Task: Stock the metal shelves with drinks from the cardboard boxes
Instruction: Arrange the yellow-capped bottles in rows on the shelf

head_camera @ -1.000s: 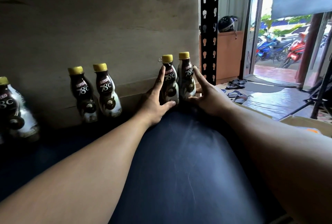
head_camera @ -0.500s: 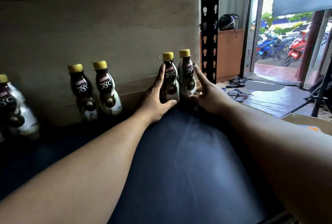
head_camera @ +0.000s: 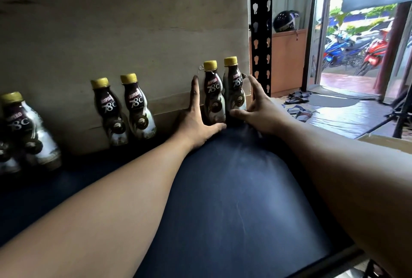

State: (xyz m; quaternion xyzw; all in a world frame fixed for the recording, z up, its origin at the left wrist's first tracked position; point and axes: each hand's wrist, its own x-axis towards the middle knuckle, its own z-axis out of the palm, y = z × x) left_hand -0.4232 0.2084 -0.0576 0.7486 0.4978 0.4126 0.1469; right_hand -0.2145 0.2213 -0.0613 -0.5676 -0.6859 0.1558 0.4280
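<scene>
Two dark Kopiko 78°C bottles with yellow caps stand side by side at the back right of the dark blue shelf [head_camera: 223,199], the left bottle [head_camera: 213,97] touching the right bottle [head_camera: 234,86]. My left hand [head_camera: 196,121] lies beside the left bottle with fingers straight and its thumb along the bottle's base. My right hand [head_camera: 258,108] flanks the right bottle with spread fingers. Its thumb is at the base and its index finger stands slightly off the bottle. Neither hand grips anything.
Another pair of bottles [head_camera: 124,108] stands further left against the back wall, and more bottles [head_camera: 22,130] at the far left. A black slotted upright [head_camera: 260,32] bounds the shelf on the right. A cardboard box edge [head_camera: 388,141] shows at right, before an open doorway.
Both hands stay around the right-hand pair of bottles. My right hand's fingers have eased a little away from the right bottle.
</scene>
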